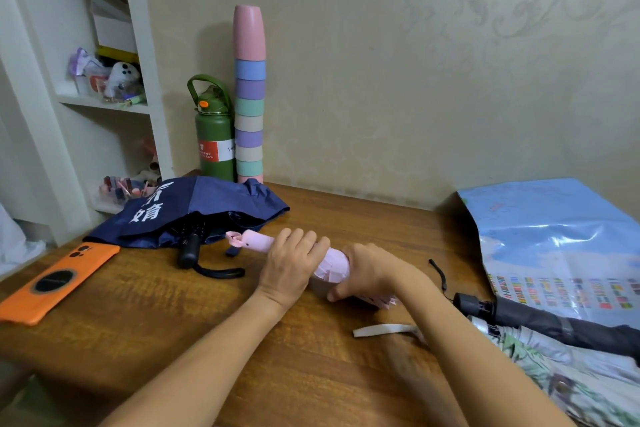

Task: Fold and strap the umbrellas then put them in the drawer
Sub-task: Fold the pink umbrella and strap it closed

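Note:
A pink folding umbrella (pixel 334 265) lies across the middle of the wooden desk (pixel 173 315), handle end pointing left. My left hand (pixel 291 262) grips it near the handle. My right hand (pixel 370 270) is curled round its folded canopy, which hides much of the fabric. A navy umbrella (pixel 194 208) with white characters lies loosely collapsed at the back left, its black handle toward me. At the right edge a black rolled umbrella (pixel 554 324) rests on a floral one (pixel 571 381). No drawer is in view.
An orange phone (pixel 59 282) lies at the desk's left. A green flask (pixel 214 135) and a tall stack of pastel cups (pixel 249 97) stand against the wall. A glossy map sheet (pixel 554 239) covers the right. White shelves (pixel 104 104) rise on the left.

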The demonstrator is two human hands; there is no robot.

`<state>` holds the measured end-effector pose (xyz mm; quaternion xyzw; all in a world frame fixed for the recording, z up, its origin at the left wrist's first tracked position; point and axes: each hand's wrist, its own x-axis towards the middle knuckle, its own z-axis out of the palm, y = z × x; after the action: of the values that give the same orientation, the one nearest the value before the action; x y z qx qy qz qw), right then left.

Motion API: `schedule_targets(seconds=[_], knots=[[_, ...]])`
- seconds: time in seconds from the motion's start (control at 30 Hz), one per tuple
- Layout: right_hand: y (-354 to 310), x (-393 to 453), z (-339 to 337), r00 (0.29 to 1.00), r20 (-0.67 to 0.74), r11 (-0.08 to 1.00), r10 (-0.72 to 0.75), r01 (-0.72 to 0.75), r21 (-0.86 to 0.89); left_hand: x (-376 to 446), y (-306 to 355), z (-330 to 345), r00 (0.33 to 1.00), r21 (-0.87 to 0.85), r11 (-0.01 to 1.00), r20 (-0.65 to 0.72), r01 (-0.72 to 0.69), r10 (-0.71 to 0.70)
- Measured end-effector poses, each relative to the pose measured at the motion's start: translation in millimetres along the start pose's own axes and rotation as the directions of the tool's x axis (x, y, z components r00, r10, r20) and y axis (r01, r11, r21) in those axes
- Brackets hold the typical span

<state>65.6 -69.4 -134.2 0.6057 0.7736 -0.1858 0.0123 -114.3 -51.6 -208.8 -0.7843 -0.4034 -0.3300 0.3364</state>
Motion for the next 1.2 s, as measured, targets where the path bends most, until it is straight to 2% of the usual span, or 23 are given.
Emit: schedule_targets(seconds=[0.13, 0.2, 0.33, 0.43, 0.5, 0.57, 0.63, 0.7, 0.83, 1.07, 1.2], knots=[[4.8, -1.8, -4.0, 0.997, 0.074, 0.993, -0.021, 0.012, 0.116, 0.7, 2.2, 0.2, 1.0, -0.04, 0.999, 0.003, -0.002, 0.003], [4.5, -2.0, -7.4, 0.996, 0.087, 0.993, -0.029, 0.019, 0.116, -0.2, 1.2, 0.6, 0.999, -0.074, 0.997, 0.036, 0.016, -0.013], [5.1, -4.5, -12.0, 0.999, 0.031, 0.999, -0.028, 0.029, -0.04, -1.8, -1.9, -4.4, 0.959, -0.137, 0.986, 0.279, 0.096, -0.055], [10.1, -11.5, -15.1, 0.987, -0.147, 0.967, -0.059, 0.02, -0.255, 0.2, 2.9, -8.2, 0.916, -0.119, 0.982, 0.39, 0.147, -0.09], [17.3, -14.7, -15.0, 0.948, -0.304, 0.926, -0.094, -0.029, -0.377, 5.5, 8.9, -9.6, 0.912, -0.096, 0.977, 0.384, 0.192, -0.142], [25.1, -17.1, -12.7, 0.917, -0.378, 0.906, -0.125, -0.05, -0.42, 16.3, 17.3, -13.2, 0.915, -0.07, 0.979, 0.372, 0.194, -0.154], [27.5, -21.8, -10.5, 0.924, -0.346, 0.902, -0.162, -0.004, -0.433, 29.5, 30.3, -20.3, 0.924, -0.075, 0.984, 0.361, 0.16, -0.123], [21.8, -32.5, -13.1, 0.941, -0.298, 0.928, -0.158, 0.039, -0.37, 42.7, 47.4, -31.4, 0.929, -0.122, 0.98, 0.356, 0.156, -0.104], [23.7, -61.4, -31.8, 0.952, -0.295, 0.925, -0.076, -0.043, -0.378, 66.3, 76.6, -44.6, 0.91, -0.245, 0.939, 0.394, 0.242, -0.132], [78.3, -124.9, -31.0, 0.96, -0.271, 0.939, 0.066, -0.152, -0.31, 88.0, 116.8, -56.4, 0.877, -0.409, 0.912, 0.428, -0.026, 0.217], [120.4, -169.0, -37.8, 0.955, -0.237, 0.942, 0.181, -0.237, -0.236, 86.5, 138.5, -58.2, 0.861, -0.505, 0.862, 0.416, -0.047, 0.291]])
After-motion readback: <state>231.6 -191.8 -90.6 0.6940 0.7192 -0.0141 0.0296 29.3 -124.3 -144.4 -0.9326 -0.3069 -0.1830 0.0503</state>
